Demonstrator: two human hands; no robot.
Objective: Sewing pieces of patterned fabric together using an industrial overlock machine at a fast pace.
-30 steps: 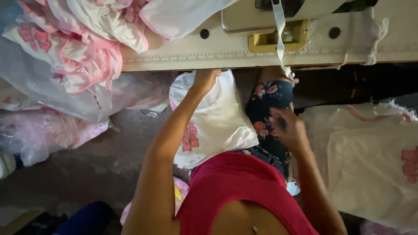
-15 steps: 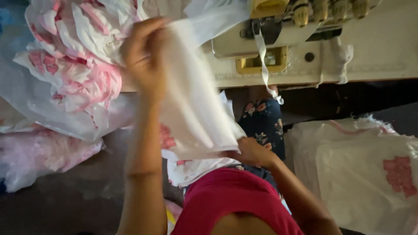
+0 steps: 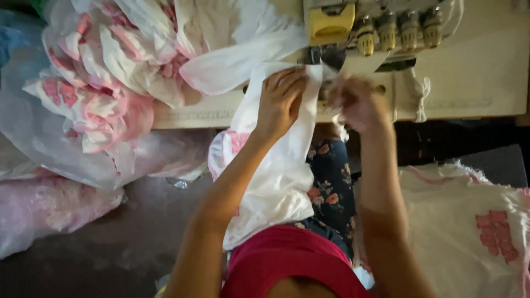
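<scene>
- White cloth piece [image 3: 276,165]: lying at centre frame, running from the sewing machine [image 3: 381,27] at the upper centre down over the table [image 3: 475,72] edge to the person's lap. It is hanging in loose folds, so it is judged light, thin and limp, likely to slide and bunch; a pink print is showing on its left edge.
- Left hand [image 3: 280,102]: resting flat on the cloth's upper end, just left of the machine's needle area, fingers [image 3: 290,83] lying together and stretched out, pressing the cloth down on the table rather than pinching it.
- Right hand [image 3: 356,102]: sitting just right of the left hand, below the machine head, touching the cloth's top edge. It is blurred; whether its fingers are clamped or apart cannot be told.
- Hold advice, as a judgement: the top edge near the needle is seeming the best place to take it, one hand on each side, keeping it flat and lightly stretched, since so soft a piece is giving no stiffness of its own.
- Heap of white and pink garments [image 3: 110,83]: piling at the upper left, partly over a clear plastic bag [image 3: 72,165].
- Second white garment with pink print [image 3: 469,237]: lying at the lower right.
</scene>
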